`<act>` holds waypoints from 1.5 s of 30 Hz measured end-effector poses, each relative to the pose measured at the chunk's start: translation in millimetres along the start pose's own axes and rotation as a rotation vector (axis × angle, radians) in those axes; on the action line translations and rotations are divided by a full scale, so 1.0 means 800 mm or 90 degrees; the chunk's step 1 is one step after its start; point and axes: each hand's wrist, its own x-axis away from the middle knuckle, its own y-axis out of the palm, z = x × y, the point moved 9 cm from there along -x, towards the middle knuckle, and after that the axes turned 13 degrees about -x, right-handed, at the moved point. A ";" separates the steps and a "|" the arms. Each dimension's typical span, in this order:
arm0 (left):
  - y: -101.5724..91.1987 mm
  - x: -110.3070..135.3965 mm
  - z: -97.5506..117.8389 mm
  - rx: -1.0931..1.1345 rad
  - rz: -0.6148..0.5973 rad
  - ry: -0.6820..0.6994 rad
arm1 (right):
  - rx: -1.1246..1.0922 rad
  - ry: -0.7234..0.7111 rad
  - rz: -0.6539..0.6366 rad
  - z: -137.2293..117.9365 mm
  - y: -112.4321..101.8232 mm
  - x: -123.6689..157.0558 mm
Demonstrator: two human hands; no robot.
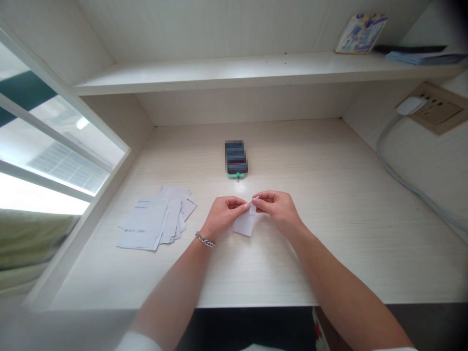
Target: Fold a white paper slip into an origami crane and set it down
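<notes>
Both my hands hold a small folded piece of white paper [244, 223] over the pale wood-grain desk [310, 243]. My left hand [224, 216] pinches its top edge from the left, and my right hand [276, 209] pinches it from the right. The lower part of the paper hangs below my fingertips. To the left of my left hand lies a loose pile of printed white paper sheets [155, 219], not touching it. A chain bracelet [205, 239] circles my left wrist.
Beyond my hands lies a phone [236, 158], blurred, with a green item at its near end. A white shelf [256, 73] above holds a booklet [361, 33]. A wall socket [435, 108] with a white plug and cable is on the right, a window [47, 131] on the left.
</notes>
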 end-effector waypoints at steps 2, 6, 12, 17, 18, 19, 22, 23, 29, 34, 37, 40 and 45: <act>0.000 0.000 0.001 -0.005 0.004 0.003 | 0.000 -0.002 -0.005 0.000 0.000 0.000; 0.000 0.000 -0.001 -0.023 0.014 0.003 | -0.010 0.008 -0.015 0.002 0.001 -0.001; 0.001 -0.001 -0.002 -0.021 0.016 0.002 | -0.013 0.011 -0.005 0.002 0.000 -0.002; 0.001 -0.001 -0.002 -0.020 0.016 0.003 | -0.018 0.015 -0.004 0.003 -0.001 -0.002; 0.001 -0.001 -0.002 -0.020 0.016 0.003 | -0.017 0.015 -0.004 0.003 -0.001 -0.002; 0.001 -0.001 -0.001 -0.020 0.015 0.003 | -0.016 0.014 -0.006 0.002 -0.001 -0.001; 0.002 0.000 0.002 -0.024 0.017 0.006 | -0.013 0.015 -0.007 0.001 -0.001 -0.001; 0.002 0.001 0.003 -0.025 0.018 0.007 | -0.013 0.017 -0.005 0.001 -0.002 -0.001; -0.001 0.003 0.006 -0.032 0.029 0.016 | -0.026 0.056 -0.001 0.005 -0.001 0.001; -0.007 0.002 0.005 -0.049 0.034 0.019 | -0.017 0.053 -0.051 0.006 0.010 0.002; -0.005 0.002 0.004 -0.044 0.025 0.015 | 0.033 0.028 -0.079 0.005 0.013 0.002; 0.000 0.002 0.003 -0.012 0.010 0.004 | 0.053 0.013 -0.078 0.006 0.011 0.000; 0.013 0.003 0.002 0.057 -0.046 -0.010 | 0.049 -0.009 -0.013 0.004 -0.002 -0.005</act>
